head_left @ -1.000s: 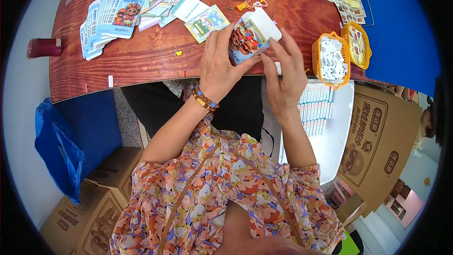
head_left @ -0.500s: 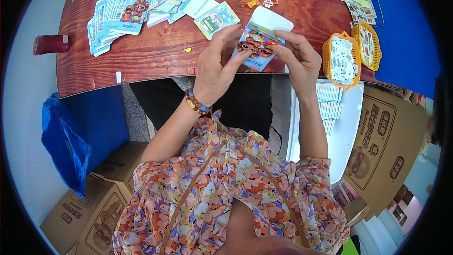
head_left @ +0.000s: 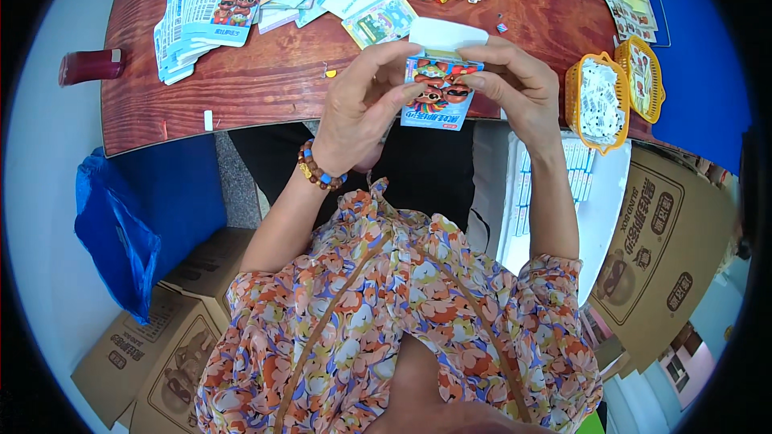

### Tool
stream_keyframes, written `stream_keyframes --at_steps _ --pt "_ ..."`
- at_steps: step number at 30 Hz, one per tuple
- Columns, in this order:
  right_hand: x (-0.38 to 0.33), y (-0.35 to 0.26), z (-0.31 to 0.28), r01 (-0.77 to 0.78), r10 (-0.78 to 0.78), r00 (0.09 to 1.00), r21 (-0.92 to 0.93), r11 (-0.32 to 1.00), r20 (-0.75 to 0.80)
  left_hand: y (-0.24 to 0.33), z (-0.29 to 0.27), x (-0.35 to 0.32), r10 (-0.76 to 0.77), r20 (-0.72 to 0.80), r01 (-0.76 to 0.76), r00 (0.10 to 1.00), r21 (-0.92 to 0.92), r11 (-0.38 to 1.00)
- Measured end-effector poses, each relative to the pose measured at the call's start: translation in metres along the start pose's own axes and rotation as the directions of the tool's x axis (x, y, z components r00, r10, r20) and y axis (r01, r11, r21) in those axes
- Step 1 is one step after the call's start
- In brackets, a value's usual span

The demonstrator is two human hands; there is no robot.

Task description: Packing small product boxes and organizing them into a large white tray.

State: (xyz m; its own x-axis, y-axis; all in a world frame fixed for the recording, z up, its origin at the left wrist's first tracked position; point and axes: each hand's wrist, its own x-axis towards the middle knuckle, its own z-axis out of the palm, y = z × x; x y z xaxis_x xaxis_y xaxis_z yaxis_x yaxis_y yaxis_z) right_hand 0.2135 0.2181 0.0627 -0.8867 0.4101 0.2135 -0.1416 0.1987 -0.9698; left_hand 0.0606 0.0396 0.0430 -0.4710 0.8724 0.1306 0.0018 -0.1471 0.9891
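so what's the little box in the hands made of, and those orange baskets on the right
The small box looks like thin printed cardboard: glossy coloured face, plain white flap folded open on top. The orange baskets look like moulded plastic, judging by their open lattice walls and even bright colour.

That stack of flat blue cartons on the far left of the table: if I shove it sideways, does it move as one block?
Probably not. The stack of flat cartons is already fanned and uneven, so it likely shears apart. The printed card looks glossy, so sheets may slide on the wooden table. Each looks thin, light and bendy.
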Motion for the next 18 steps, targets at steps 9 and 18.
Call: stream_keyframes --at_steps 9,18 --pt "-0.005 -0.008 0.014 -0.148 0.147 0.989 0.104 0.984 0.011 -0.003 -0.004 -0.004 0.058 -0.012 -0.056 0.998 0.088 0.994" --pt "-0.001 -0.008 0.010 -0.253 0.241 0.967 0.236 0.938 0.076 -0.002 -0.003 -0.012 -0.020 0.018 0.018 1.000 0.091 0.996"
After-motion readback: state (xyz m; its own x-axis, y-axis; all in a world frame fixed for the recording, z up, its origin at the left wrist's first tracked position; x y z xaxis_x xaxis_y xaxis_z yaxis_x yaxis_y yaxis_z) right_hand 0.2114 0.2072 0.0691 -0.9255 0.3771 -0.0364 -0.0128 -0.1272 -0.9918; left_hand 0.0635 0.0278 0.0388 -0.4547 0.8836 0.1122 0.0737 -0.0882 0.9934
